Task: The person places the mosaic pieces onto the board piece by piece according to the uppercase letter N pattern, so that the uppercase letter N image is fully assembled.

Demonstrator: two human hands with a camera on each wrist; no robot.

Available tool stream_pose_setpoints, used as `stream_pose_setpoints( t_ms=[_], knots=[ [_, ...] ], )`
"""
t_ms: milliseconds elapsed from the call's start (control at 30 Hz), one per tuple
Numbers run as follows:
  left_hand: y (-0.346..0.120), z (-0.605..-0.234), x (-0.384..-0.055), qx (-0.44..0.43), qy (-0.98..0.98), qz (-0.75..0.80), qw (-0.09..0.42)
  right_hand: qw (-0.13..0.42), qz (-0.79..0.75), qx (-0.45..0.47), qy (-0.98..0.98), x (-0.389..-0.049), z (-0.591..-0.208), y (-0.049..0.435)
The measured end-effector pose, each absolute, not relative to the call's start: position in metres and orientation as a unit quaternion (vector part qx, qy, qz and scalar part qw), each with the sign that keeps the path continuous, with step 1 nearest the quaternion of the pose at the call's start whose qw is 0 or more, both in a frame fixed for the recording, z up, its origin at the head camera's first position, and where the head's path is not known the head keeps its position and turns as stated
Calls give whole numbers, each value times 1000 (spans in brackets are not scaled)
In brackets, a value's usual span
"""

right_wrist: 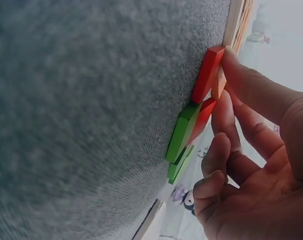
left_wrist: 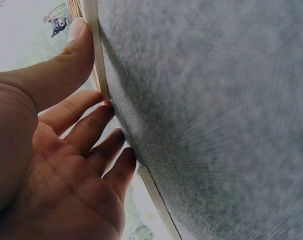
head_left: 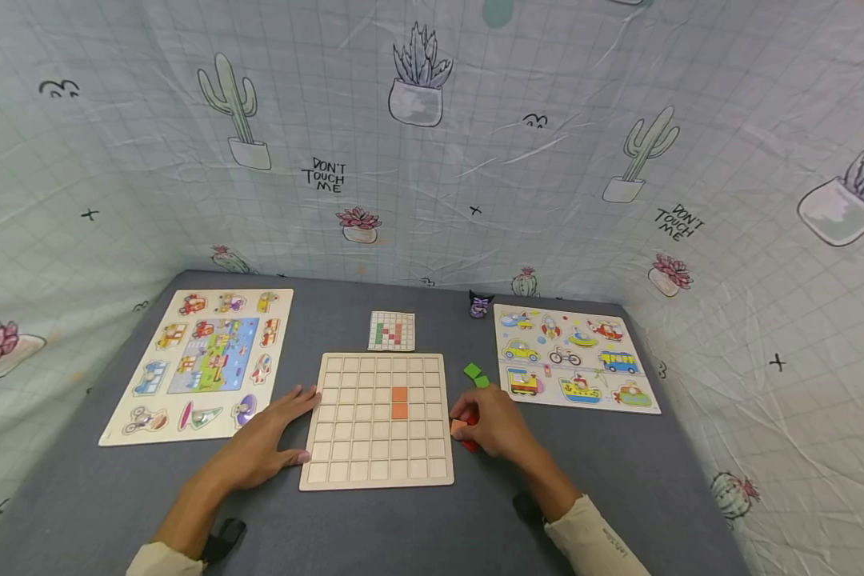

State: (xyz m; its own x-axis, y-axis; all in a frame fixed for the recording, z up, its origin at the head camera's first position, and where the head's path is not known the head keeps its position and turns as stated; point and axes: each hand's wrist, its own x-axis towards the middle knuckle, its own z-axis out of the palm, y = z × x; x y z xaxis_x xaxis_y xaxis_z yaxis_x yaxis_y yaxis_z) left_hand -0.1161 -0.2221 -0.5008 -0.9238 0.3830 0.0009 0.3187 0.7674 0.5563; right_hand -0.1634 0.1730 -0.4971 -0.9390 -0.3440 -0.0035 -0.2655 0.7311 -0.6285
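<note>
An orange tile (head_left: 458, 429) is pinched between the thumb and fingers of the right hand (head_left: 500, 428), just beside the right edge of the grid board (head_left: 360, 448). The left edge is touched by the left hand (head_left: 259, 448), its fingers loosely extended. Two orange tiles (head_left: 399, 403) are seated in adjoining cells. Red tiles (head_left: 470, 446) are partly hidden by the right hand; green tiles (head_left: 478, 374) are placed beyond it. The board is flanked, well apart, by a left puzzle (head_left: 138, 400) and a right puzzle (head_left: 583, 373); grey counter (head_left: 374, 528) is seen along its near edge.
</note>
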Motion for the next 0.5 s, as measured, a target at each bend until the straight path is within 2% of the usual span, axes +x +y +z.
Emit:
stream_pose_setpoints(
  t_ms=[500],
  knots=[
    [-222,-501,-116,188,938,286,55,34,-384,-120,915,-163,-488,168]
  ],
)
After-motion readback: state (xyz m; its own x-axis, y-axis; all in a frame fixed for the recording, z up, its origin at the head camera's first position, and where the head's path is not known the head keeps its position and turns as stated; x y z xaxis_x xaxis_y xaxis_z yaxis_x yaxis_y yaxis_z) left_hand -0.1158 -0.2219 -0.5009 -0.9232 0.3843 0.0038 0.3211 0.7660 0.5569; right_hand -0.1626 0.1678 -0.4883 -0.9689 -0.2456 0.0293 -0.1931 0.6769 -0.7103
